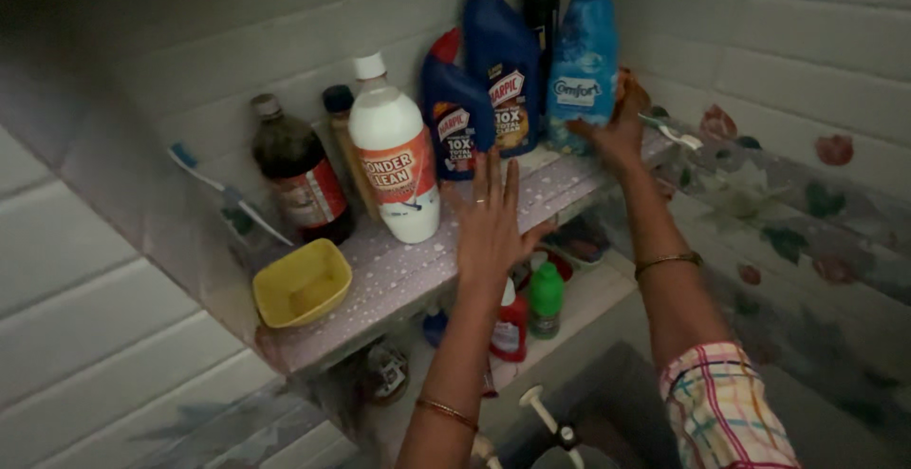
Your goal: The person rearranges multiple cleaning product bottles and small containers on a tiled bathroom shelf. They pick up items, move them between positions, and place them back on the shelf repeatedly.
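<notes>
Far to the left of both hands, against the pale glossy wall tiles (85,270), a slim toothbrush with a blue head and white handle (228,194), leaning at a slant. Below it, at the shelf's near corner, a small yellow plastic dish with rounded corners (302,282). Behind the dish, a dark brown glass-like bottle with a red label and dull cap (299,175), upright. Next, an amber bottle with a dark blue cap (340,127), mostly hidden. In front of that, a tall white plastic bottle with a white cap and orange label (394,160), smooth and rounded, just left of the left hand.

All standing on a flat speckled stone shelf, pale lilac and matte (399,274).

Left hand (491,222): fingers spread wide and flat, palm down over the shelf's front edge, gripping nothing; thin metal bangle at the wrist. Just beyond its fingertips, a short dark blue plastic bottle with an angled red cap (455,113), and beside it a taller twin of the same shape (503,70). Behind these, a black cylindrical container (542,4).

Right hand (619,127): fingers curled against the lower side of a tall light blue translucent plastic bottle (583,51), standing in the shelf's far right corner; whether gripped fully or only touched, hard to tell.

Under the shelf, below the left hand, a small green plastic bottle with a white cap (546,300) and a red-and-white bottle (511,327). Beyond the right hand, flower-patterned wall tiles (807,203).
</notes>
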